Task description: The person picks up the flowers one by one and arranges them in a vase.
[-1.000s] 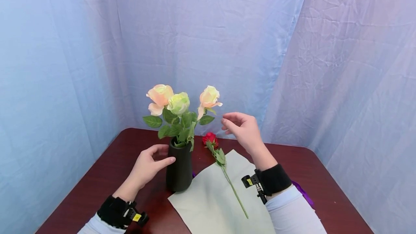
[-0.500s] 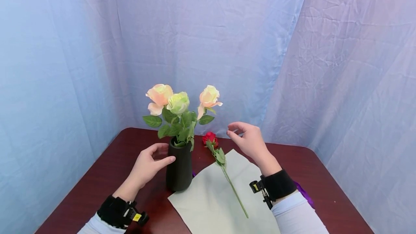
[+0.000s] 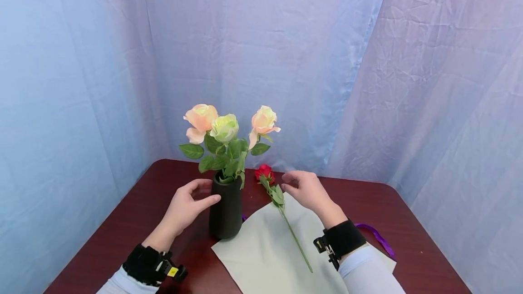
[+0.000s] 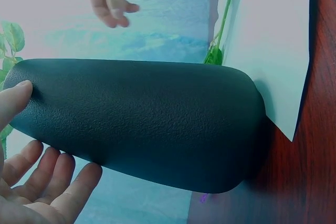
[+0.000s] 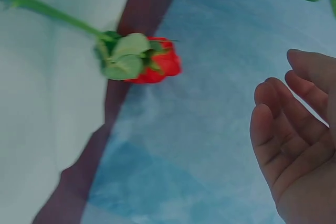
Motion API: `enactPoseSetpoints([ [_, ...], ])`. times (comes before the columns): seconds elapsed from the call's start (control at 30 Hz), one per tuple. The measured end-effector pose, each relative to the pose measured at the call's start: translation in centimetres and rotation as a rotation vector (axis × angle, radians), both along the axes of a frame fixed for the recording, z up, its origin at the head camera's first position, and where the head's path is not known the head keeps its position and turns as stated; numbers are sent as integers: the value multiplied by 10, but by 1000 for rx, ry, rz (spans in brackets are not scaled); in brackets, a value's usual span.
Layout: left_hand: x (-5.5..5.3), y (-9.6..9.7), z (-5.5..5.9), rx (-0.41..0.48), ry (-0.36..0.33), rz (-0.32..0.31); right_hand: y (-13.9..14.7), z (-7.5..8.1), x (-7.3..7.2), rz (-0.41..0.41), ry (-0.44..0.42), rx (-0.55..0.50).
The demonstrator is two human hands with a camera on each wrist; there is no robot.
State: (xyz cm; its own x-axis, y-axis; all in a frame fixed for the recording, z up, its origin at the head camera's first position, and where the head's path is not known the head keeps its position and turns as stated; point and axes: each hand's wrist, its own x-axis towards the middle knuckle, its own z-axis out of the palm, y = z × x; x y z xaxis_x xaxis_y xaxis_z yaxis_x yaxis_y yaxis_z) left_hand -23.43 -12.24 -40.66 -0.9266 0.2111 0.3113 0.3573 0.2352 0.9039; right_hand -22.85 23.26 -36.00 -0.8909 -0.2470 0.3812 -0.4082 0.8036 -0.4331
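A matte black vase (image 3: 225,214) stands upright on the dark red table, with two peach roses (image 3: 201,119) and a pale green rose (image 3: 224,128) in it. My left hand (image 3: 184,208) holds the vase near its top, thumb on the front and fingers along the far side, as the left wrist view shows its thumb (image 4: 16,100). A red rose (image 3: 264,173) with a long green stem lies to the right, its stem across pale paper. Just right of its bloom, my right hand (image 3: 307,190) hovers with fingers loosely bent and nothing between them (image 5: 304,145).
The pale grey-green paper sheet (image 3: 269,248) spreads over the table's front middle, one corner touching the vase base. A purple ribbon (image 3: 377,237) lies by the right forearm. Blue curtains (image 3: 261,58) hang behind the table (image 3: 359,194).
My right hand has dropped from beside the right peach rose to beside the red rose's bloom. The left hand and vase have stayed in place.
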Motion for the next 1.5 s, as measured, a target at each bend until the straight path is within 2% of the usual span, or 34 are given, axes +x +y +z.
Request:
enactPoseSetpoints([
  [0.2,2,0,2,11,-7,-7,3,-25,-8,-15,-55,61],
  [0.37,1,0,2,16,-7,-5,3,-41,-11,13,-51,109],
  [0.8,2,0,2,15,6,-10,-2,-75,-18,90,-70,175],
  [0.9,1,0,2,13,8,-10,-2,-81,-21,83,-77,200],
  [1.17,1,0,2,18,7,-10,-2,-86,-27,34,-99,216],
  [1.5,-1,0,0,22,4,-11,-2,-88,-33,-17,-173,228],
])
